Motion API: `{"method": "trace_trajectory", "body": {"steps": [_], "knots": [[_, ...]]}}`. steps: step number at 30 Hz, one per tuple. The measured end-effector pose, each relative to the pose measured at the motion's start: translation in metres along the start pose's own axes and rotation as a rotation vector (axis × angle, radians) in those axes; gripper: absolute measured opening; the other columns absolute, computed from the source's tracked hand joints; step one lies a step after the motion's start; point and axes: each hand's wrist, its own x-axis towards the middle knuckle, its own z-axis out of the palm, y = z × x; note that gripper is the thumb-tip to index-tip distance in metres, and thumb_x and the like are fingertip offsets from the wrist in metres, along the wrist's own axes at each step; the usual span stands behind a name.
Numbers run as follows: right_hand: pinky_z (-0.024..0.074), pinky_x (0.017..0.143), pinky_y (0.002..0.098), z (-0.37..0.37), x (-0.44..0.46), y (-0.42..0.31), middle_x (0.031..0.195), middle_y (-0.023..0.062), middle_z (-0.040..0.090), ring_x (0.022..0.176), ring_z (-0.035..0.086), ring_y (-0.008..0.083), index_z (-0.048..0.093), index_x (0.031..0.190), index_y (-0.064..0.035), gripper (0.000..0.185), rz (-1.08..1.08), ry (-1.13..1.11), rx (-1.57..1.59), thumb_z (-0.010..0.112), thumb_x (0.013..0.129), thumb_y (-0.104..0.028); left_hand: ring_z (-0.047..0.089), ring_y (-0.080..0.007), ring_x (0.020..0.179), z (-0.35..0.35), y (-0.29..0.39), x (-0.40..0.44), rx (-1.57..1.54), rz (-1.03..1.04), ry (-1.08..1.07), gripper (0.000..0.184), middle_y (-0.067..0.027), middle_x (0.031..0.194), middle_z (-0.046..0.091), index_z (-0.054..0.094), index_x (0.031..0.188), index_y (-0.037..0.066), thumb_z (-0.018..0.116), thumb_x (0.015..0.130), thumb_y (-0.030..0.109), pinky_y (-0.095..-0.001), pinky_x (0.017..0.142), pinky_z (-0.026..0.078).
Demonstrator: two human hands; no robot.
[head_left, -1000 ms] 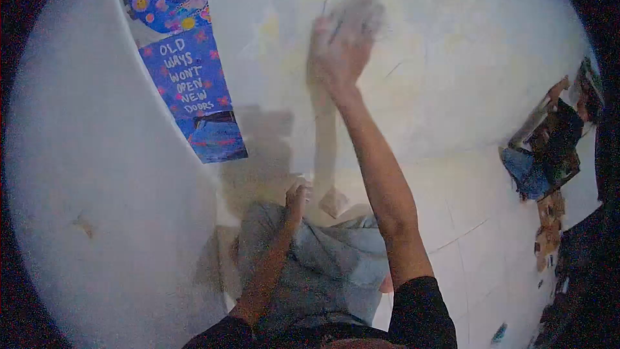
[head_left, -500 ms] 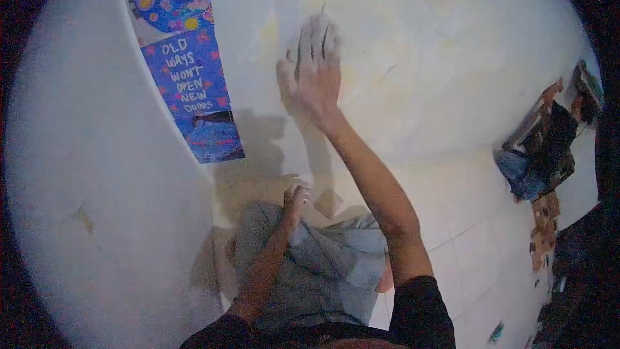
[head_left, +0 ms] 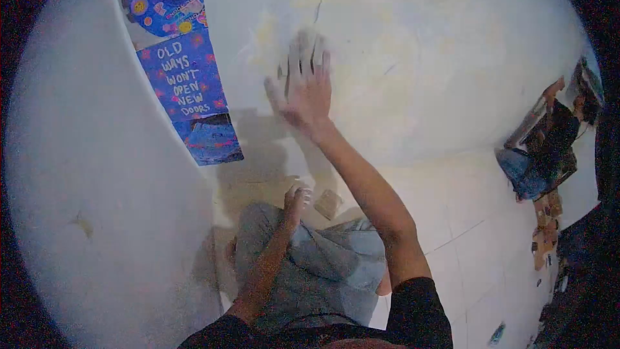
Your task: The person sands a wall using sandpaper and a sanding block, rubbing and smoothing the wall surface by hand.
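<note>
My right hand (head_left: 307, 90) lies against the whitish wall (head_left: 400, 77), its fingers stretched out and spread. Pale dust seems to coat the fingers; whether anything thin is under the palm cannot be made out. Yellowish patches and a few short dark marks show on the wall around it. Down by my grey-trousered knee, my left hand (head_left: 297, 199) has its fingers curled in and whitish. What it holds, if anything, is hidden. Just right of it, a small brownish squarish piece (head_left: 328, 204) lies on the floor.
A blue poster strip (head_left: 184, 77) with handwritten words hangs on the wall at left, beside a pale vertical surface (head_left: 97, 155). Dark and blue cloth items (head_left: 536, 148) are heaped at right, above brown cardboard-like pieces (head_left: 546, 226). Light tiles (head_left: 465, 252) cover the floor.
My right hand has moved down and slightly left along the wall, uncovering more of a dark mark above the fingertips. My left hand stays by the knee.
</note>
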Motion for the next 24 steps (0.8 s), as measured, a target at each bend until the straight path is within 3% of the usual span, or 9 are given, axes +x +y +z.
{"method": "trace_trajectory", "body": {"steps": [2, 4, 7, 9, 12, 14, 16, 20, 24], "knots": [[0.0117, 0.127, 0.0550, -0.010, 0.038, 0.013, 0.168, 0.0272, 0.019, 0.155, 0.015, 0.0474, 0.028, 0.159, 0.0047, 0.087, -0.008, 0.090, -0.011, 0.057, 0.098, -0.049, 0.065, -0.0144, 0.071, -0.002, -0.007, 0.005, -0.090, -0.030, 0.013, 0.024, -0.0041, 0.094, 0.071, 0.067, 0.116, 0.009, 0.056, 0.103, 0.026, -0.0269, 0.064, 0.053], [0.0140, 0.127, 0.0543, -0.019, 0.055, 0.033, 0.169, 0.0260, 0.018, 0.156, 0.014, 0.0464, 0.027, 0.160, 0.0032, 0.086, 0.302, 0.282, 0.233, 0.058, 0.098, -0.048, 0.066, -0.0146, 0.071, -0.004, -0.002, -0.002, -0.078, -0.004, 0.044, 0.025, -0.0042, 0.094, 0.071, 0.066, 0.117, 0.008, 0.055, 0.104, 0.026, -0.0278, 0.065, 0.053], [0.0172, 0.126, 0.0534, -0.021, 0.021, 0.046, 0.168, 0.0265, 0.018, 0.156, 0.013, 0.0456, 0.026, 0.160, 0.0024, 0.085, 0.485, 0.406, 0.084, 0.060, 0.098, -0.046, 0.067, -0.0156, 0.074, -0.014, -0.020, 0.010, -0.014, 0.021, 0.079, 0.028, -0.0047, 0.094, 0.071, 0.066, 0.119, 0.008, 0.055, 0.104, 0.029, -0.0300, 0.066, 0.054], [0.0072, 0.128, 0.0508, -0.010, -0.027, 0.042, 0.168, 0.0311, 0.011, 0.157, 0.006, 0.0471, 0.016, 0.158, 0.0139, 0.090, 0.523, 0.232, 0.053, 0.055, 0.100, -0.043, 0.068, -0.0163, 0.077, -0.010, -0.026, 0.017, 0.041, 0.013, 0.057, 0.030, -0.0050, 0.095, 0.071, 0.066, 0.120, 0.007, 0.056, 0.103, 0.030, -0.0314, 0.067, 0.054], [0.0091, 0.128, 0.0516, 0.048, -0.096, 0.035, 0.169, 0.0277, 0.013, 0.157, 0.008, 0.0453, 0.022, 0.160, 0.0071, 0.089, 0.344, -0.015, 0.074, 0.056, 0.099, -0.048, 0.069, -0.0182, 0.083, -0.001, -0.007, 0.002, 0.090, -0.114, 0.105, 0.035, -0.0077, 0.101, 0.070, 0.066, 0.121, 0.007, 0.058, 0.101, 0.034, -0.0345, 0.067, 0.055], [0.0194, 0.125, 0.0553, 0.025, -0.075, 0.009, 0.165, 0.0315, 0.023, 0.155, 0.020, 0.0449, 0.027, 0.157, 0.0079, 0.090, 0.130, -0.119, -0.141, 0.061, 0.095, -0.048, 0.069, -0.0186, 0.083, -0.005, 0.001, -0.001, 0.109, -0.088, 0.098, 0.035, -0.0079, 0.102, 0.070, 0.066, 0.122, 0.007, 0.058, 0.101, 0.034, -0.0347, 0.068, 0.055], [0.0092, 0.129, 0.0532, 0.010, -0.052, 0.008, 0.170, 0.0224, 0.018, 0.156, 0.012, 0.0450, 0.030, 0.159, 0.0006, 0.088, 0.227, -0.029, 0.370, 0.064, 0.094, -0.048, 0.069, -0.0190, 0.084, -0.003, 0.017, -0.009, 0.127, -0.079, 0.085, 0.035, -0.0080, 0.102, 0.070, 0.066, 0.122, 0.008, 0.057, 0.101, 0.034, -0.0350, 0.069, 0.055], [0.0104, 0.128, 0.0561, -0.026, 0.033, 0.006, 0.168, 0.0258, 0.016, 0.156, 0.008, 0.0471, 0.033, 0.155, 0.0069, 0.089, 0.205, 0.183, 0.161, 0.071, 0.089, -0.039, 0.068, -0.0197, 0.085, -0.010, 0.037, -0.011, 0.150, -0.074, 0.076, 0.036, -0.0083, 0.104, 0.070, 0.065, 0.124, 0.008, 0.057, 0.101, 0.034, -0.0356, 0.070, 0.055], [0.0087, 0.128, 0.0531, -0.034, 0.029, 0.028, 0.169, 0.0286, 0.008, 0.156, 0.003, 0.0472, 0.018, 0.158, 0.0099, 0.085, 0.312, 0.216, -0.004, 0.059, 0.098, -0.034, 0.068, -0.0205, 0.086, -0.008, 0.046, -0.002, 0.177, -0.092, 0.064, 0.037, -0.0085, 0.105, 0.070, 0.064, 0.126, 0.008, 0.056, 0.101, 0.034, -0.0362, 0.071, 0.054]]}}
